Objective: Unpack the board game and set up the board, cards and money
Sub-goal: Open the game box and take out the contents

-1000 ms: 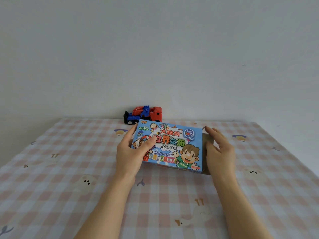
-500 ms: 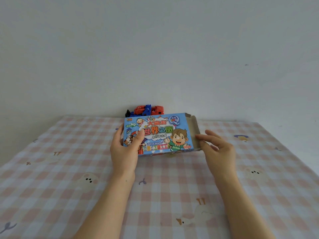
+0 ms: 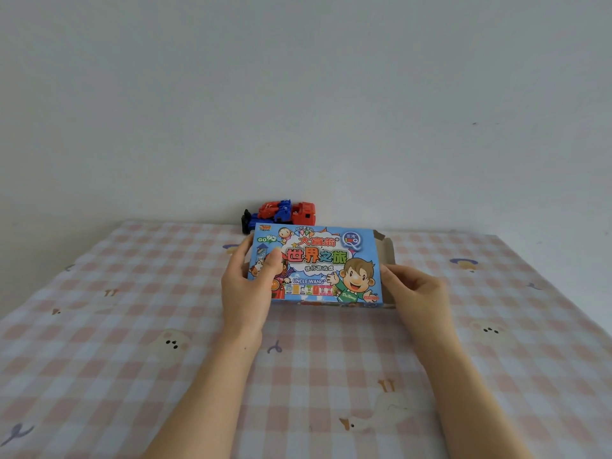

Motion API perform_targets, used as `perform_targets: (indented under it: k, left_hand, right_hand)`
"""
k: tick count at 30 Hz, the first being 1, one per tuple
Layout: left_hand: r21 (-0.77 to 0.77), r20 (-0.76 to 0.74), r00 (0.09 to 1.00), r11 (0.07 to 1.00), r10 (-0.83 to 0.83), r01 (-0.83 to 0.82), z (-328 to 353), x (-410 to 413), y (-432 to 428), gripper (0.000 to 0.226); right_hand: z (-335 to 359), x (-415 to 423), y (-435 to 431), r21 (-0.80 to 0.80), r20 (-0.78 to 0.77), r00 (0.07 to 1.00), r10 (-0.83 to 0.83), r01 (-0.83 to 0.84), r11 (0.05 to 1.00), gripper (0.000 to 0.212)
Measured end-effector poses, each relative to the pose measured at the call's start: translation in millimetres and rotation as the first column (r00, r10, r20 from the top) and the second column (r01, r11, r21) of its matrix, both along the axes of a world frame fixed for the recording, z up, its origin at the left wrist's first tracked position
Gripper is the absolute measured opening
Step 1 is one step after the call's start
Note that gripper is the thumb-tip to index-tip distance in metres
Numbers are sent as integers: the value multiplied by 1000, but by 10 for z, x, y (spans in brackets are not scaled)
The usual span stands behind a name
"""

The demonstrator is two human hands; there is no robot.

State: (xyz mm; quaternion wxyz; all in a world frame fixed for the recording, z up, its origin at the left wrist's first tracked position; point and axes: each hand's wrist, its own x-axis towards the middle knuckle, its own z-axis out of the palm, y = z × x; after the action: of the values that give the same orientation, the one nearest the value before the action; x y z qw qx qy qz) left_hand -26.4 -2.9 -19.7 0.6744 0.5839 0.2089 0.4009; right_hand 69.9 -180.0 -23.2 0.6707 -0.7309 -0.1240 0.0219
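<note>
Cardboard at centre frame: the game box [image 3: 318, 263] looks thin, light and easily crushed, and it is held tilted up over the checked tablecloth [image 3: 132, 326]. The left hand [image 3: 245, 289] grips its left end, thumb across the printed front, fingers behind. The right hand [image 3: 420, 293] pinches the right edge beside the open end flap [image 3: 385, 250]. Holding the stiffer short ends seems safest; squeezing the broad faces would probably trap the contents. A toy truck [image 3: 284, 212] sits behind.
</note>
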Motion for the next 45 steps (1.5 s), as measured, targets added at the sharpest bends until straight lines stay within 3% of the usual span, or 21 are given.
perform_targets:
  k: [14, 20, 26, 29, 33, 39, 45]
  left_hand:
    - [-53, 30, 999, 998, -18, 20, -18, 11, 26, 34]
    - [-66, 28, 1000, 998, -14, 16, -13, 15, 21, 32]
    - [-77, 25, 1000, 997, -5, 6, -11, 20, 30, 34]
    - [-79, 27, 1000, 997, 4, -2, -6, 15, 31, 33]
    - [-101, 50, 999, 995, 19, -14, 8, -5, 31, 25]
    - [-127, 64, 996, 991, 60, -52, 19, -14, 42, 23]
    - [-113, 70, 996, 992, 61, -52, 39, -27, 25, 23]
  right_hand:
    - [80, -52, 11, 41, -71, 993, 93, -90, 995, 22]
    - [119, -47, 3, 272, -221, 941, 257, -194, 943, 26]
    - [176, -82, -18, 373, -197, 904, 379, -289, 882, 22]
    - [165, -57, -13, 390, -204, 925, 322, -225, 893, 17]
    - [170, -23, -50, 452, -228, 964, 138, -21, 892, 4]
    - [96, -26, 2, 153, -38, 995, -91, 95, 984, 7]
    - [70, -27, 5, 49, 31, 993, -110, 109, 993, 18]
